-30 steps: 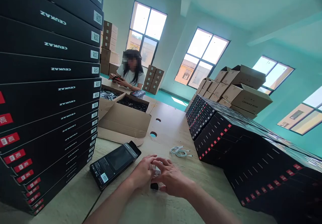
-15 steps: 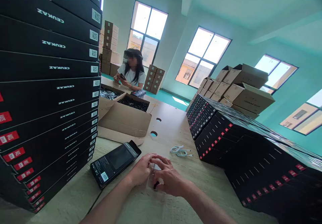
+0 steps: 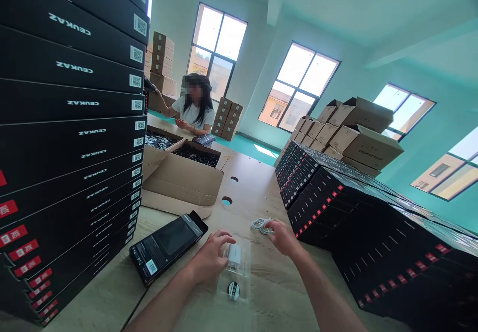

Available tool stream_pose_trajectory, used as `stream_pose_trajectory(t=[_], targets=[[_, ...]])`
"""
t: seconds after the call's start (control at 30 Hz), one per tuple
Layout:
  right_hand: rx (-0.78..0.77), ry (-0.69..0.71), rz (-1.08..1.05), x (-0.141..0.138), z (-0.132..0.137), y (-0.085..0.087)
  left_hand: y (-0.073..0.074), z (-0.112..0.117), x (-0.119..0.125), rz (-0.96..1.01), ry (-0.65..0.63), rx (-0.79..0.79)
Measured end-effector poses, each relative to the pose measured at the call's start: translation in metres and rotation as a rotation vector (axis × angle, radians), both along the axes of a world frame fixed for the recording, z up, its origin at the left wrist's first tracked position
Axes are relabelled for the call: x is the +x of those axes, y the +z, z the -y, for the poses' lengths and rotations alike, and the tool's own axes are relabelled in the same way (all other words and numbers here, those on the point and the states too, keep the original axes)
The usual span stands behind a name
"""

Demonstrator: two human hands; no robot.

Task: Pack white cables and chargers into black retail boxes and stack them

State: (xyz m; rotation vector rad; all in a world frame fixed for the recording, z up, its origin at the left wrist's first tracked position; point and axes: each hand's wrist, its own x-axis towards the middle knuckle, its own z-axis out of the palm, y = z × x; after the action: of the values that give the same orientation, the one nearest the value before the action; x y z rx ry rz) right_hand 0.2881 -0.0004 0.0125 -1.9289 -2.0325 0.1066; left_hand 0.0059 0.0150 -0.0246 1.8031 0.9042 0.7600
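A clear plastic tray (image 3: pixel 244 267) lies on the table in front of me. In it sit a white plug charger (image 3: pixel 234 255) and a small round black-and-white item (image 3: pixel 233 290). My left hand (image 3: pixel 213 255) rests at the tray's left edge, thumb and forefinger apart beside the charger. Farther right, my right hand (image 3: pixel 283 236) has its fingertips closed on the coiled white cable (image 3: pixel 260 225), which lies on the wood. Left of the tray is a black box (image 3: pixel 170 245) with a dark window panel and an open end flap.
A tall stack of black boxes (image 3: pixel 70 138) stands close on the left, with more black boxes (image 3: pixel 358 232) along the right. Beyond the tray is an open carton (image 3: pixel 182 177) of small dark parts. A co-worker (image 3: pixel 196 105) sits behind it. The table (image 3: pixel 248 182) has two round holes.
My right hand has left the tray and moved right and away to the cable. The charger and round item now show uncovered. The co-worker has stretched one arm out sideways.
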Motion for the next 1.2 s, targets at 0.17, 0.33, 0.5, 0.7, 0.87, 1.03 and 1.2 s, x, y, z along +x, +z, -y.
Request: stream_pose_trajectory(t=[0.17,0.33,0.5,0.7,0.87,1.03,1.2], targets=[[0.109,-0.121,0.087,0.008,-0.025,-0.024,0.005,0.004,0.001,0.030,0.052,0.005],[0.240,0.021,0.156,-0.013,-0.028,-0.027,0.004,-0.002,0.002,0.140,0.182,-0.045],[0.365,0.238,0.212,-0.050,-0.008,-0.011,-0.003,-0.010,0.006,0.302,0.227,-0.192],[0.568,0.545,0.132,-0.112,0.016,0.005,0.006,-0.005,0.005,0.484,0.094,-0.308],[0.451,0.035,-0.731,-0.118,0.012,0.011,0.009,-0.005,0.007,0.609,0.056,-0.346],[0.152,-0.079,-1.300,-0.120,0.007,0.013,0.008,-0.001,0.009,0.623,-0.009,-0.359],[0.065,-0.035,-1.390,-0.122,0.012,0.017,0.017,0.006,0.006,0.586,-0.087,-0.422]])
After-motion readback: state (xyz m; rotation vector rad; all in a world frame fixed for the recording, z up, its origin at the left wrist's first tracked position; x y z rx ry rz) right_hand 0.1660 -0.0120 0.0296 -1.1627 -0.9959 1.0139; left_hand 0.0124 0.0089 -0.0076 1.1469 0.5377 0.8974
